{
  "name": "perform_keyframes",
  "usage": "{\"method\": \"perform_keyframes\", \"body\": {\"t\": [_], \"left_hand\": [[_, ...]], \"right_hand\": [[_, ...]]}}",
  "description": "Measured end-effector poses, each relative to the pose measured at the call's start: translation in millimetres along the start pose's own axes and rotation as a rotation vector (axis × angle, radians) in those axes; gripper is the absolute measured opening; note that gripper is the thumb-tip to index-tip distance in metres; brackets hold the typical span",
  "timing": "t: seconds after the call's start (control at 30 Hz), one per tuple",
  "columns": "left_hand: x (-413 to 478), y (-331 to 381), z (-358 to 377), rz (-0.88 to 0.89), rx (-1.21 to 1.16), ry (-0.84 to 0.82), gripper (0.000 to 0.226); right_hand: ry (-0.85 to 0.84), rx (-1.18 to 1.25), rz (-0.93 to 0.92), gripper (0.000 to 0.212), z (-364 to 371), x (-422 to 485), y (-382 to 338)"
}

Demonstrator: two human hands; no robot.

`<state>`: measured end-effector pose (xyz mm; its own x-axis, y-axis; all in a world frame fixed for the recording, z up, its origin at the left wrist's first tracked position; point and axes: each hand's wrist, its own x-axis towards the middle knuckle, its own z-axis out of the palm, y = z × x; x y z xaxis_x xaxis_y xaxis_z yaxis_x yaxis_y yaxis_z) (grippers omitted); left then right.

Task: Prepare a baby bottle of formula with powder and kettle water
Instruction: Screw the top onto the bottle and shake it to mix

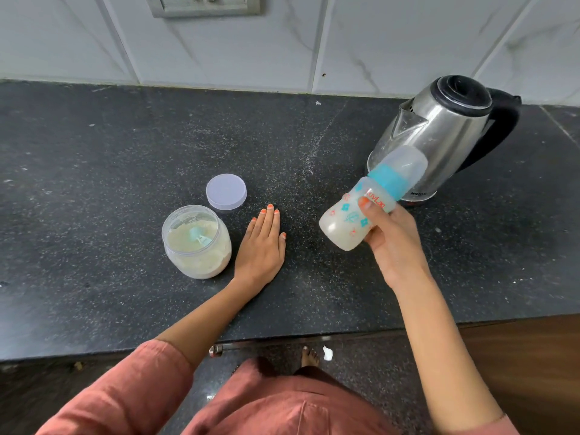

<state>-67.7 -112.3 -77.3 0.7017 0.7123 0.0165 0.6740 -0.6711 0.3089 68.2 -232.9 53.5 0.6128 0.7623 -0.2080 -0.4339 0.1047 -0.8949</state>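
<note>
1. The baby bottle is in the air over the right half of the bench, gripped by the right hand. The thumb lies across the printed side and the fingers wrap round behind it.
2. Its long axis is tilted. The rounded base points to about 8 o'clock and the clear cap, above a teal collar, points to about 2 o'clock. The body looks full of pale, milky liquid, so the filling is probably done and this is likely the mixing step.
3. The bottle lies at about 3 o'clock from the left hand, well apart from it. The right hand alone carries it.
4. The left hand rests palm down on the bench with fingers straight and together, holding nothing.
5. The open formula jar stands just beside the left hand, at its 9 o'clock. It is well filled with powder, and a teal scoop lies in it. The jar's lid lies on the bench at the jar's 1 o'clock.
6. The steel kettle stands at 1 o'clock from the bottle, and the cap overlaps its lower body in view. I cannot tell whether they touch. A swing that way could knock it.
7. Bare bench lies between the two hands and toward the front edge at 6 o'clock, which gives room to set the bottle down.
</note>
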Motion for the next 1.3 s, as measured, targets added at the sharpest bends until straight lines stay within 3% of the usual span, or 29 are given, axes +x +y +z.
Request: {"method": "perform_keyframes", "body": {"t": [0.17,0.33,0.5,0.57,0.7,0.9,0.97,1.07,1.1,1.3], "left_hand": [[0,1,-1,0.003,-0.005,-0.001,0.052],[0,1,-2,-0.005,-0.02,-0.019,0.052],[0,1,-1,0.0,-0.005,-0.01,0.052],[0,1,-2,0.001,-0.008,-0.008,0.051],[0,1,-2,-0.008,-0.026,-0.023,0.052],[0,0,0,0.004,-0.001,-0.008,0.052],[1,0,0,0.005,-0.004,-0.013,0.052],[1,0,0,0.011,-0.001,-0.023,0.056],[1,0,-1,0.01,-0.009,-0.023,0.054],[0,0,-1,0.003,-0.002,-0.011,0.052]], "right_hand": [[0.143,0.184,-0.042,0.028,7,-7,8],[-0.003,-0.212,0.092,0.035,12,-22,22],[0.233,0.292,-0.046,0.027,12,-3,6],[0.193,0.183,-0.034,0.021,14,-6,10],[0.01,-0.316,0.051,0.028,13,-20,20],[0.246,0.208,-0.101,0.022,13,-2,11],[0.216,0.081,-0.051,0.024,16,-9,21],[0.011,-0.318,0.081,0.017,18,-27,32],[-0.012,-0.353,0.077,0.018,17,-28,32],[0.217,0.174,-0.024,0.015,18,-8,21]]}}
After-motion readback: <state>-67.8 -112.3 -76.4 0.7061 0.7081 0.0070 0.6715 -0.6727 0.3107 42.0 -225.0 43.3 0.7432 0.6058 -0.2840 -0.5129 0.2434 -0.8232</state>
